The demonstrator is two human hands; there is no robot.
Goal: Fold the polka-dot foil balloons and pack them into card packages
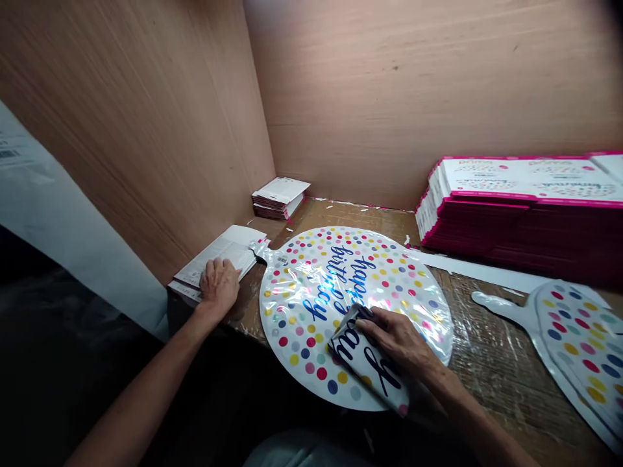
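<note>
My right hand (pixel 396 334) grips a folded foil balloon (pixel 374 370) between thumb and fingers, with dark script lettering on its white side. Beneath it a flat round foil balloon (pixel 350 285), white with coloured dots and blue "happy birthday" script, lies on the bench, its neck pointing left. My left hand (pixel 220 282) rests with bent fingers on a stack of white printed leaflets (pixel 226 250) at the bench's left edge, seemingly pinching the top one; its fingertips are partly hidden.
A small stack of cards (pixel 281 191) stands in the back corner. At the back right are tall piles of pink-edged printed cartons (pixel 487 214). More dotted balloons (pixel 579 344) lie at right. Wooden panels (pixel 413 91) enclose the bench at the back and left.
</note>
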